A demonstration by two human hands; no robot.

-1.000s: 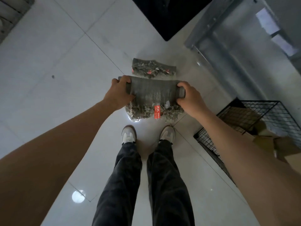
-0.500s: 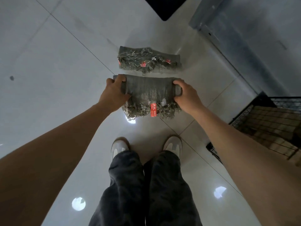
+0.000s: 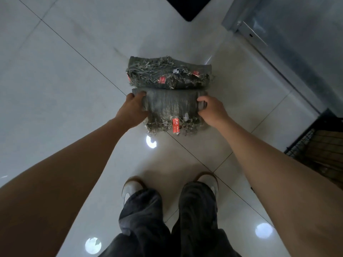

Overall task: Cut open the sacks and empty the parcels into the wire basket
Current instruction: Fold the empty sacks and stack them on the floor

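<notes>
Glossy pale floor tiles [image 3: 55, 75] fill the left side, crossed by thin dark grout lines and spotted with round lamp reflections. The left hand [image 3: 132, 109] reaches in on a bare arm and grips the left end of a folded sack [image 3: 170, 105], its fingers curled round the cloth. This sack is grey woven material folded into a flat band. A frayed fringe hangs along its near edge, and 1 red tag [image 3: 176, 126] dangles from the fringe. I cannot tell whether it rests on the floor or is held just above it. Just beyond it, with the edges meeting in the view, a pile of sacks [image 3: 167, 75] lies on the floor, ragged fringe uppermost and several red tags showing. The right hand [image 3: 211, 110] grips the right end of the folded sack, fingers wrapped over the bunched cloth. Nearer the camera, 2 pale shoes [image 3: 132, 188] and dark trousers [image 3: 144, 216] stand on the tiles. A black mat [image 3: 187, 6] lies at the top and a grey metal frame [image 3: 274, 34] at the upper right. At the right edge the black wire basket [image 3: 298, 145] holds brown cardboard parcels [image 3: 326, 156], well apart from the sacks.
</notes>
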